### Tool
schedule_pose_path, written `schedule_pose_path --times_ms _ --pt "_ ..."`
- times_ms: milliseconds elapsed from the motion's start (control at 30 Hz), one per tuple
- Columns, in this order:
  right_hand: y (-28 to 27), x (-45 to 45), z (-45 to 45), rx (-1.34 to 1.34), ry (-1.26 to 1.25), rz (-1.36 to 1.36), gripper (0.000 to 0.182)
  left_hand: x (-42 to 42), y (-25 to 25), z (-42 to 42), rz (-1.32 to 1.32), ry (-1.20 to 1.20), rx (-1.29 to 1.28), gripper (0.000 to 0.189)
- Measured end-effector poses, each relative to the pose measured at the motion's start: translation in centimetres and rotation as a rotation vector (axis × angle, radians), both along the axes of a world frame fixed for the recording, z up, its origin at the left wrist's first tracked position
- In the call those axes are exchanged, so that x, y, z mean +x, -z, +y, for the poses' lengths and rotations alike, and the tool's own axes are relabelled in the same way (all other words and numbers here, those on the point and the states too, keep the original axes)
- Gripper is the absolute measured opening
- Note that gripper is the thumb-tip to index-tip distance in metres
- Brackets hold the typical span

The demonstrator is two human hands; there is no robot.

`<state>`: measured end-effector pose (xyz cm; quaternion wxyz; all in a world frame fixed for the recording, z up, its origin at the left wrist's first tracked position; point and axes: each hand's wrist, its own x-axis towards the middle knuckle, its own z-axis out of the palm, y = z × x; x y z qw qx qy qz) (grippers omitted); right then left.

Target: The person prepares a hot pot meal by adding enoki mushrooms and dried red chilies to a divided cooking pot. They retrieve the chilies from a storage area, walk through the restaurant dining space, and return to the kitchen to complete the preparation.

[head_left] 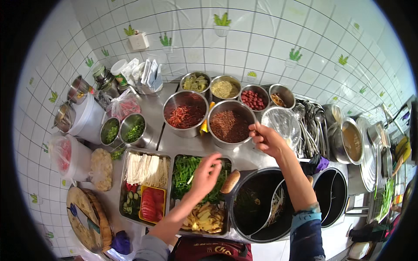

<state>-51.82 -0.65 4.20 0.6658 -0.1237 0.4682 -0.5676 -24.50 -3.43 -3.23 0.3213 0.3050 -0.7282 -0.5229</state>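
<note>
My left hand point(208, 177) hovers over the steel tray's chopped green vegetables point(186, 171), fingers loosely bent and somewhat apart, with nothing visible in them. My right hand point(267, 138) is at the right rim of a steel pot of reddish-brown dried spice point(228, 125). Its fingers are curled in, and whether they pinch anything is hidden. Beneath my right forearm stands a black divided pot point(251, 205), its S-shaped metal divider point(272, 205) splitting it; pale strips point(278, 204) and green bits lie inside. Sliced ginger point(205, 217) fills the near end of the tray.
Left of the greens, another tray holds enoki mushrooms point(147, 169) and sliced tomato point(152, 205). Steel pots of dried chillies point(181, 117) and red dates point(253, 99) stand behind. Many spoons point(310, 120) lie at right, near a second black pot point(331, 195). A knife point(85, 219) rests on a round chopping block point(81, 202).
</note>
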Motion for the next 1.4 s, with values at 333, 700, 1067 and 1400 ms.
schedule_pose_path --times_ms 333,700,1067,1400 --pt "8.2 3.0 -10.0 -0.218 -0.115 1.663 0.049 6.1 -1.4 -17.2 -0.080 -0.340 0.655 0.086" --pt "1.9 4.8 -10.7 0.017 0.412 1.743 0.030 3.9 2.1 -23.8 0.062 -0.174 0.879 0.071" --pt "5.8 8.3 -12.0 -0.382 0.009 1.869 0.023 6.2 -0.7 -23.6 0.181 -0.310 0.784 0.070" --pt "6.1 15.4 -14.2 -0.130 -0.187 2.150 0.052 5.2 0.4 -22.2 0.213 -0.306 0.849 0.065"
